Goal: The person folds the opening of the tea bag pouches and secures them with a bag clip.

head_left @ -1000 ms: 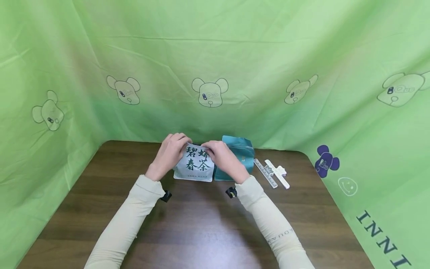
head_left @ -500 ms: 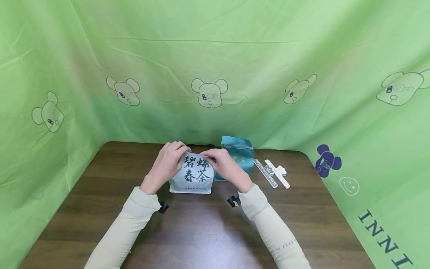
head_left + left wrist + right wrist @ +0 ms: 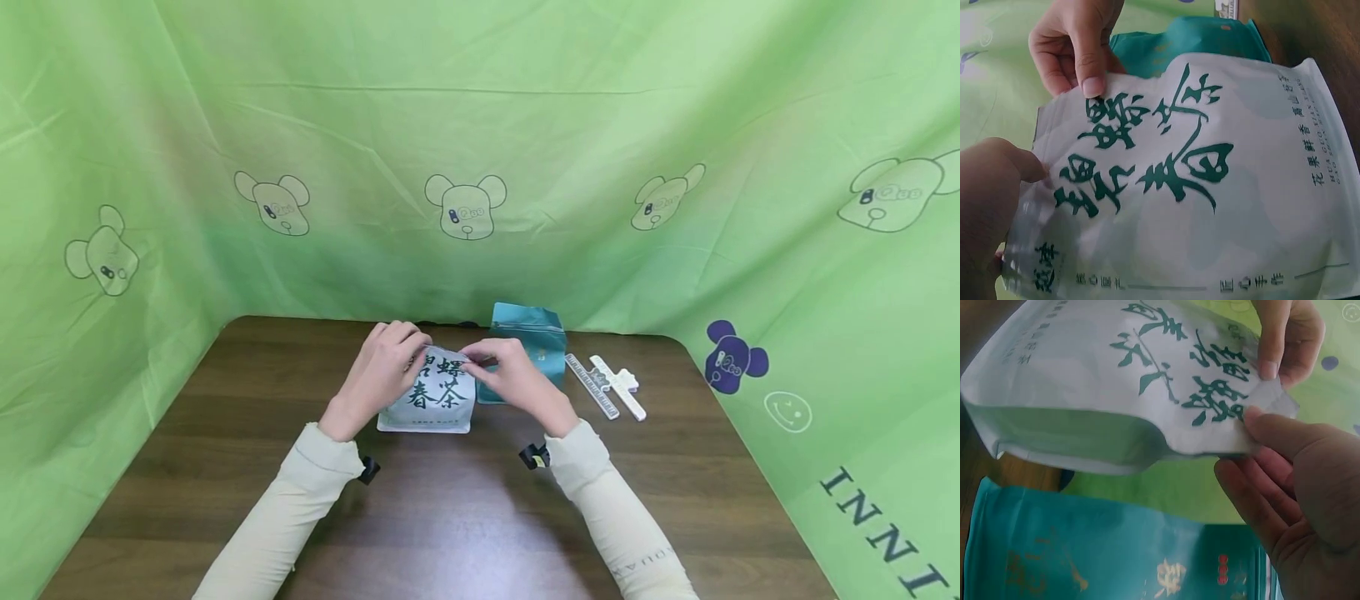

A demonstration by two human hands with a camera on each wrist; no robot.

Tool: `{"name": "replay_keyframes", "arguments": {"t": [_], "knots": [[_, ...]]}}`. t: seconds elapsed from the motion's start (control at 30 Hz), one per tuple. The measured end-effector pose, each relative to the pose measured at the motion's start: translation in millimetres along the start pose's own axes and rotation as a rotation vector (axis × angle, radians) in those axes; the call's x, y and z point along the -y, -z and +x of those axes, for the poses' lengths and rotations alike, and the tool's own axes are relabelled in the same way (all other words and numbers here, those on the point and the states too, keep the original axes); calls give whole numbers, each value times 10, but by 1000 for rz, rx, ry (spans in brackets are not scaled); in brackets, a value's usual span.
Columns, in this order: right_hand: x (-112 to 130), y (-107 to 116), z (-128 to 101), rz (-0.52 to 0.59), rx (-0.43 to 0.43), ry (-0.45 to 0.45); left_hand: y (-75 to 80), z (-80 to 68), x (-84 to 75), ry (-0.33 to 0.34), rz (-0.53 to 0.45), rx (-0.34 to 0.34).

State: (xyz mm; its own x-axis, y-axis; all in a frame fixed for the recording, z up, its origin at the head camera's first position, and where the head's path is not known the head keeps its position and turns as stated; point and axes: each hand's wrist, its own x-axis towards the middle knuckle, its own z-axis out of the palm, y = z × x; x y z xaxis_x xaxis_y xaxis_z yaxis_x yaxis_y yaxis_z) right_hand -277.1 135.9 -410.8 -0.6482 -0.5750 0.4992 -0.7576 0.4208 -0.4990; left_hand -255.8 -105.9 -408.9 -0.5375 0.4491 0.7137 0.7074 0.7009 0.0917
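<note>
Left hand (image 3: 378,371) pinches the top left corner of the white pouch (image 3: 429,398), thumb on the printed face, fingers (image 3: 994,206) curled behind. Pouch stands on the bench (image 3: 450,517) mid-table, leaning back slightly, base down. Right hand (image 3: 510,377) pinches the top right corner the same way, thumb on front, fingers (image 3: 1260,500) behind the seal strip. So both hands are closed on the top edge, none free. Pouch looks like a matte laminate film, gusseted bottom: probably light, crinkly, soft in the body, stiffer along the flat sealed rim. Film likely slick, so I'd grip the rim or corners as now, not the bulging middle, which would just cave in. Teal pouch (image 3: 531,350) stands just behind and right, near but whether touching I can't tell. Further right, two white clips (image 3: 611,390) lie flat on the bench, well apart from the hands.
</note>
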Motion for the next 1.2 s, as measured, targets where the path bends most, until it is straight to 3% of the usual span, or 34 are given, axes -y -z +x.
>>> {"name": "replay_keyframes", "arguments": {"t": [0.23,0.6,0.93,1.2], "knots": [[-77,23,-74,22,10,-49,-108,69,-116,-31,8,50],[-98,0,-75,13,-23,11,-263,124,-197,-64,25,46],[-110,-53,-71,41,-63,-11,-285,111,-226,-48,42,0],[-114,-134,-59,84,-102,-39,-283,88,-235,-55,37,3]]}}
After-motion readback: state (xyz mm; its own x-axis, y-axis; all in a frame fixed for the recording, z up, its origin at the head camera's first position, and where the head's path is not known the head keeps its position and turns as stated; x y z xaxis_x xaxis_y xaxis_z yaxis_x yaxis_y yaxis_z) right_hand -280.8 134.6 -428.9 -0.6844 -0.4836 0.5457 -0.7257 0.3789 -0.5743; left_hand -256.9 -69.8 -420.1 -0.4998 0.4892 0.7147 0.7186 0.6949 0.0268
